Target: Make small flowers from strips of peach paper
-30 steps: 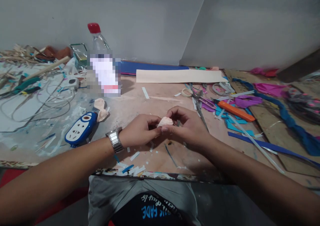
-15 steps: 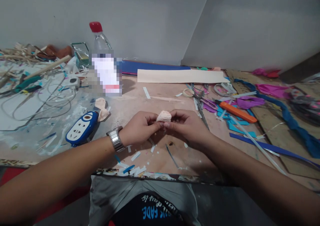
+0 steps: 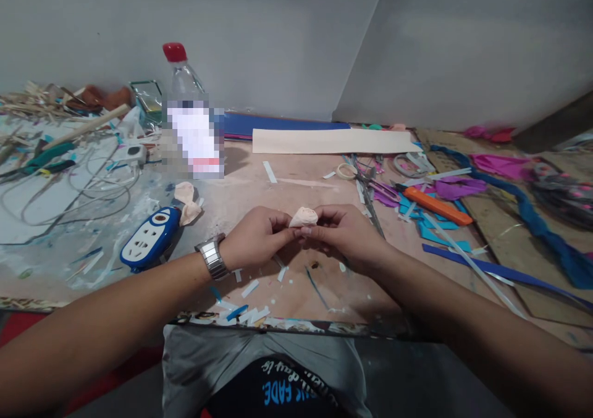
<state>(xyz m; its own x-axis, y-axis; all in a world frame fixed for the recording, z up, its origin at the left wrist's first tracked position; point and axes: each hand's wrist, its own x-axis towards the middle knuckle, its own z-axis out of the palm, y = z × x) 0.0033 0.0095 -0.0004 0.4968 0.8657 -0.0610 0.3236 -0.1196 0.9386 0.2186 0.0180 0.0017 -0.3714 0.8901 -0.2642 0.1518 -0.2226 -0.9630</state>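
Observation:
A small pale peach paper rosette (image 3: 303, 217), rolled like a rosebud, is pinched between my hands above the middle of the table's front part. My left hand (image 3: 257, 236), with a metal watch (image 3: 212, 257) at the wrist, grips its left side and base between thumb and fingers. From the right, my right hand (image 3: 347, 233) holds it with the thumb in front and the fingers curled behind. The fingertips hide the base of the rosette. Left of my hands, a crumpled peach paper piece (image 3: 188, 202) lies beside a blue and white power socket (image 3: 151, 239).
A bottle with a red cap (image 3: 175, 52) stands at the back left, near a long cream paper strip (image 3: 333, 141). Scissors (image 3: 370, 189), an orange utility knife (image 3: 435, 205) and blue paper scraps lie to the right. Green-handled pliers (image 3: 50, 158) and cables are at the left.
The rosette has turned slightly between my fingers and now leans a little more to the right. Both hands keep their hold in nearly the same place.

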